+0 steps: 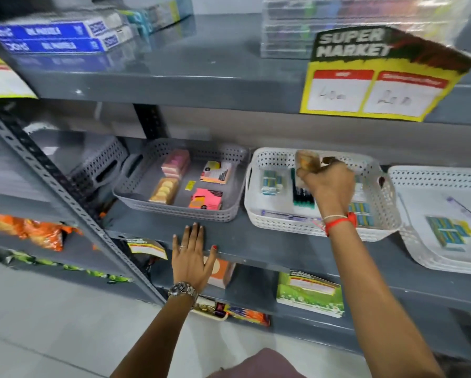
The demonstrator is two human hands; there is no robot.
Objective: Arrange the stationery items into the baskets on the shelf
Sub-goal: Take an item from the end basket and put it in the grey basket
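A grey basket (136, 196) on the middle shelf holds pink and orange sticky-note packs and eraser packs. To its right, a white basket (258, 214) holds blue eraser packs and a set of dark pens (301, 196). My right hand (328, 186) hovers over that white basket, shut on a small clear pack with orange-brown contents (306, 159). My left hand (192, 255) lies flat on the shelf's front edge, fingers apart, below the grey basket. A second white basket (425, 257) at far right holds a blue-yellow pack and a ruler.
The upper shelf carries blue boxes (51, 36), clear cases and a yellow price sign (376, 77). Another grey basket (98, 165) stands behind the upright post (65, 192) at left. The lower shelf holds a green pack (309, 294), an orange box and snack bags.
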